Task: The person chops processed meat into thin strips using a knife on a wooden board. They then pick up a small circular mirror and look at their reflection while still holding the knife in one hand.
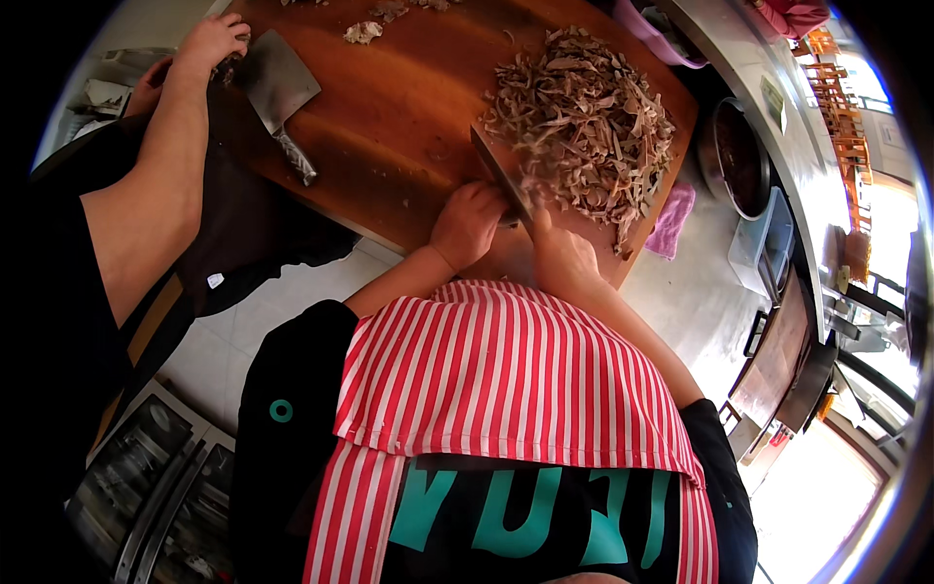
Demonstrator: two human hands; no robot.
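Observation:
On a large wooden cutting board (379,109), my right hand (562,252) is closed on the handle end of a knife (500,171), whose blade points up and to the left. My left hand (471,219) lies with bent fingers against a small dark piece of food (508,219) beside the blade; its fingertips are partly hidden, and the grip is hard to tell. Just right of the knife rises a heap of sliced, brownish cooked meat (591,124), some strips near my right hand.
A co-worker's hand (211,44) holds dark food at the upper left, beside a cleaver (281,84) lying on the board. Small scraps (363,32) lie at the far side. To the right are a pink cloth (670,220), a metal pot (737,160) and a plastic container (762,237).

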